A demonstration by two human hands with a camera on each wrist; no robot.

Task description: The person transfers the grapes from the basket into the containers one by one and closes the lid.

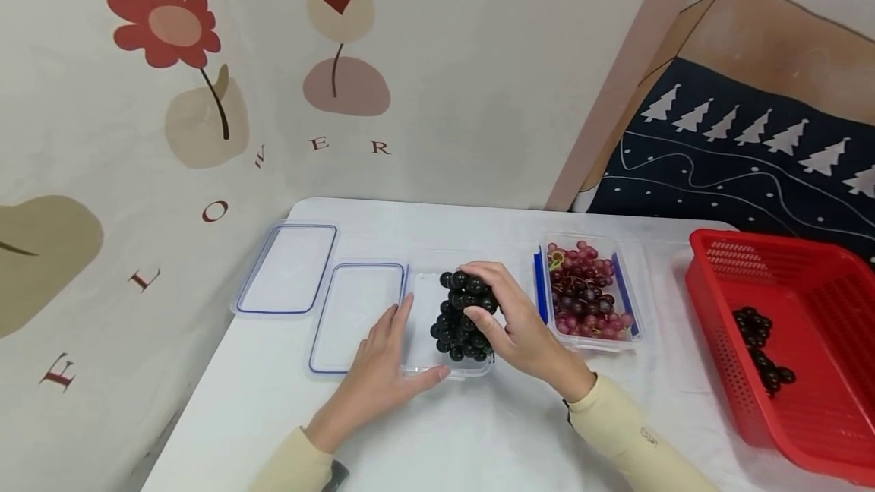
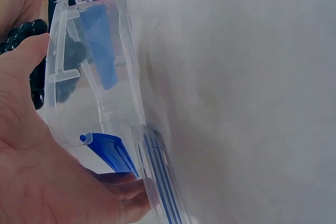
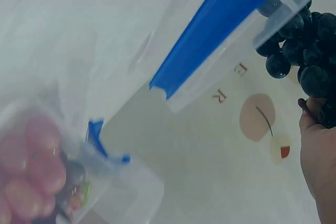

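My right hand [image 1: 526, 332] grips a bunch of black grapes [image 1: 454, 325], thumb on the near side and fingers over the top. The bunch is above a clear plastic container [image 1: 425, 294], overlapping its right half in the head view. My left hand [image 1: 379, 363] is spread at the container's near left corner, fingers extended along the left side and thumb by the front rim. In the left wrist view, the container's clear wall [image 2: 121, 114] and blue-edged flap show beside that hand. The right wrist view shows a stem [image 3: 307, 108] at the fingers.
Two clear lids [image 1: 287, 312] [image 1: 328, 370] with blue seals lie at the left. Right of the hands stands a second container [image 1: 625, 287] holding red and dark grapes. A red basket [image 1: 820, 401] with some black grapes [image 1: 755, 329] sits at the far right. Printed cloth hangs behind the table.
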